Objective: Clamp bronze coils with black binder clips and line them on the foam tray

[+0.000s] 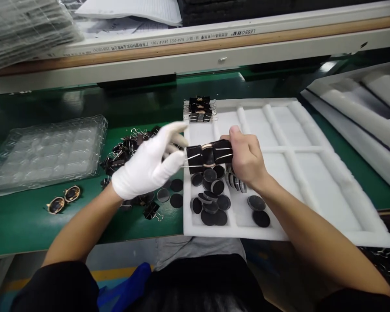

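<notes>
My right hand [247,158] is bare and closed on the right-hand black binder clip [222,151]. That clip and a second binder clip [194,158] grip opposite sides of a round, gold-rimmed black piece [209,155], held over the white foam tray [287,148]. My left hand [152,162], in a white glove, has its fingers apart beside the left clip's wire handles; whether it touches them is unclear. Several black discs [211,197] lie in the tray's near left compartments below the clips.
Clipped pieces [200,109] stand at the tray's far left corner. Left of the tray lie a heap of binder clips [126,149], loose discs [176,200], two gold-rimmed pieces [64,199] and clear plastic trays [52,151]. More foam trays [360,104] rest at right. A shelf edge [195,43] crosses behind.
</notes>
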Demonstrator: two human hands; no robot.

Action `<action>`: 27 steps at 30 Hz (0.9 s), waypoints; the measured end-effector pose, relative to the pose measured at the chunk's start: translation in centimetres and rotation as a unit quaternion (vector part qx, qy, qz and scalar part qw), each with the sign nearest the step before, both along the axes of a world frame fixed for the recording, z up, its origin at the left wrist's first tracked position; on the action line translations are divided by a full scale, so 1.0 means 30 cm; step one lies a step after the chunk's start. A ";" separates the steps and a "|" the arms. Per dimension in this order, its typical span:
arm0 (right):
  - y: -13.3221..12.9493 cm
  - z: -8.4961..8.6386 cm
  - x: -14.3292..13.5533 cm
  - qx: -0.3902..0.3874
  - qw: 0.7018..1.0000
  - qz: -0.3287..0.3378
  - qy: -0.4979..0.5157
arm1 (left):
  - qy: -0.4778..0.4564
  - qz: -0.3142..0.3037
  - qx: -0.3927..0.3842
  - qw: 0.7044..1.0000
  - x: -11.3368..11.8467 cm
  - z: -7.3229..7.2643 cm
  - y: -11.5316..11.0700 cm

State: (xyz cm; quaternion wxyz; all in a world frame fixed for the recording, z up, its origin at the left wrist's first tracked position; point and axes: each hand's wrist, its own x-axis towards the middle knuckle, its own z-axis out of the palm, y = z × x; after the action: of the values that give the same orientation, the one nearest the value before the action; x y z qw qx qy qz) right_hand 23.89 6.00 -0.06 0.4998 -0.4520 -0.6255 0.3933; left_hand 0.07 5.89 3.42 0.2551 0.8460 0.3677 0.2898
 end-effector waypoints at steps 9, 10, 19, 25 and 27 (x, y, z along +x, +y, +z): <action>-0.054 -0.061 -0.040 0.036 0.996 -0.071 0.025 | -0.039 0.058 -0.243 0.967 0.095 0.000 -0.039; -0.055 -0.060 -0.041 0.029 0.997 -0.072 0.031 | -0.046 0.055 -0.258 0.963 0.095 0.001 -0.041; -0.040 -0.037 -0.042 -0.028 0.997 -0.059 0.039 | -0.030 0.049 -0.270 0.961 0.083 0.006 -0.054; 0.009 -0.020 -0.006 -0.111 0.990 -0.032 -0.079 | 0.023 0.033 -0.123 0.992 0.031 0.026 -0.036; 0.015 -0.014 0.002 -0.080 0.988 0.003 -0.129 | 0.014 0.033 -0.106 0.994 0.045 0.040 -0.027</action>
State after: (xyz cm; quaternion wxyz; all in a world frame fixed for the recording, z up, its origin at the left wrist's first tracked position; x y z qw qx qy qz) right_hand 23.94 6.44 -0.49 0.3762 -0.5351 -0.6528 0.3821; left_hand 1.41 5.10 4.63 0.3283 0.8055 0.4277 0.2460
